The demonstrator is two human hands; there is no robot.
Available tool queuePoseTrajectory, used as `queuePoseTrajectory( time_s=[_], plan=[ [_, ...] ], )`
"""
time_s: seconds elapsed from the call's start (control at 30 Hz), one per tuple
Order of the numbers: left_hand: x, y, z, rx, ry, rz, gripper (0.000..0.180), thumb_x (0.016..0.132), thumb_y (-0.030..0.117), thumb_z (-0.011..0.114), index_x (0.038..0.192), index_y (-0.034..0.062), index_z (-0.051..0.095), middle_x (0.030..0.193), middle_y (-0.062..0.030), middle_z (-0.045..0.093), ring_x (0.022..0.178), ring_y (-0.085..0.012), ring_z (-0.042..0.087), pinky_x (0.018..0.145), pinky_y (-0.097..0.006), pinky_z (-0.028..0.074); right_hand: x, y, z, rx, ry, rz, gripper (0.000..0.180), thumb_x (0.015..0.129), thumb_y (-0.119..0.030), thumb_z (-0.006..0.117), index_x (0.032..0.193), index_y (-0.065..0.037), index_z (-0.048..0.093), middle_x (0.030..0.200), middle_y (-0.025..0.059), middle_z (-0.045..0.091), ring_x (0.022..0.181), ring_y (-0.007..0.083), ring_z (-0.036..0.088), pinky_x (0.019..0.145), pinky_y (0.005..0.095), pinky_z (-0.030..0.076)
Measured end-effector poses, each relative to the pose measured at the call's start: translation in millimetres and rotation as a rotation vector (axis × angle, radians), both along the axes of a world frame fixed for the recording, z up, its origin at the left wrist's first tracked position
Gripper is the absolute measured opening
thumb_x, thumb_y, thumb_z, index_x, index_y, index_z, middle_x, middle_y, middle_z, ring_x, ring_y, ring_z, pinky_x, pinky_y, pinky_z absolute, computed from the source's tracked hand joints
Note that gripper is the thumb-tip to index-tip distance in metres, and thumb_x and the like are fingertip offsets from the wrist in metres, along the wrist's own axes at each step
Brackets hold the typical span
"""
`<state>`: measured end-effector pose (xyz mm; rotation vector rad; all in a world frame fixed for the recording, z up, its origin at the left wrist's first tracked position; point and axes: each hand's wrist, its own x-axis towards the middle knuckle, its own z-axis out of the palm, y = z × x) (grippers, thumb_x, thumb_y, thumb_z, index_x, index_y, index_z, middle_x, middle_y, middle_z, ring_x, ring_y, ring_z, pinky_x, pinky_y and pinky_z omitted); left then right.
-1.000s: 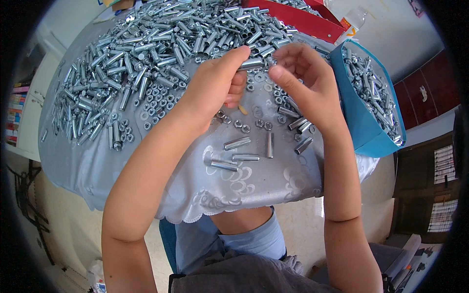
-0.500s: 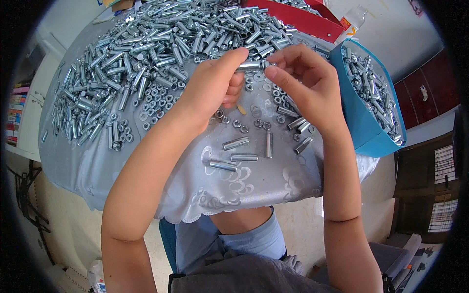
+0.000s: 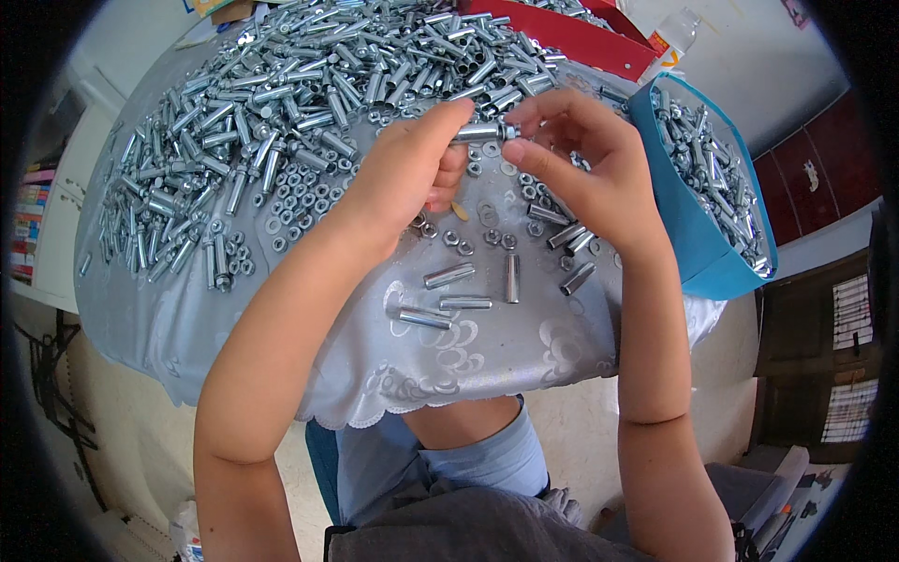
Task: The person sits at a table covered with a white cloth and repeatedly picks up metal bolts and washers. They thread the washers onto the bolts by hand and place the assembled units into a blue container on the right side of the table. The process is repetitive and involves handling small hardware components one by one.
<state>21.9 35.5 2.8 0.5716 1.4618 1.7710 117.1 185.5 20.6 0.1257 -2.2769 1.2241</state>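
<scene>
My left hand (image 3: pixel 403 173) is closed around a shiny metal sleeve anchor bolt (image 3: pixel 479 134), its thumb lying along the top of the sleeve. The bolt lies level above the table, its nut end pointing right. At that end, the thumb and forefinger of my right hand (image 3: pixel 599 159) pinch the nut (image 3: pixel 511 132); the other fingers are curled behind. Below the hands lie loose metal sleeves (image 3: pixel 512 278), several hex nuts (image 3: pixel 465 247) and flat washers (image 3: pixel 489 215). My left fist hides the bolt's other end.
A big heap of anchor bolts (image 3: pixel 309 84) covers the table's far and left side. A blue bin (image 3: pixel 707 267) full of bolts stands right, a red box (image 3: pixel 571 37) at the back, with a clear bottle (image 3: pixel 676 37) beside it. The silvery tablecloth (image 3: pixel 506 361) has a scalloped edge.
Both hands keep the bolt in nearly the same place. My right thumb and forefinger have shifted slightly around the nut, and the view has moved a little.
</scene>
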Motion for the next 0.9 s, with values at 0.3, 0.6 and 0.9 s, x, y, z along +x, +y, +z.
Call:
queuePoseTrajectory(
  time_s=[0.3,0.6,0.9],
  plan=[
    [-0.4,0.1,0.6,0.006,0.017,0.001,0.049,0.089,0.041,0.046,0.052,0.0182,0.024,0.048,0.0073,0.024,0.042,-0.0052,0.023,0.043,-0.023,0.023,-0.2,1.4,-2.3,0.055,-0.002,0.013,0.023,0.076,-0.019,0.071,0.089,-0.003,0.061,0.069,-0.0005,0.054,0.061,0.0045,0.045,0.052,0.019,0.035],
    [-2.4,-0.2,-0.9,0.008,0.006,-0.025,0.048,0.088,0.041,0.047,0.051,0.0184,0.026,0.048,0.0072,0.027,0.042,-0.0052,0.024,0.044,-0.023,0.024,1.5,-3.8,-0.8,0.145,-0.006,-0.031,0.022,0.078,-0.021,0.069,0.084,-0.003,0.059,0.066,-0.0002,0.053,0.059,0.0071,0.044,0.052,0.0223,0.037],
    [1.3,-0.3,1.1,-0.068,0.205,0.033,0.05,0.086,0.046,0.052,0.052,0.011,0.042,0.049,0.0054,0.034,0.043,-0.0064,0.033,0.04,-0.023,0.029,-1.8,-2.3,-7.7,0.079,-0.102,0.012,0.034,0.088,-0.029,0.057,0.07,0.0,0.054,0.061,0.002,0.048,0.055,0.0099,0.042,0.049,0.0248,0.035]
  ],
)
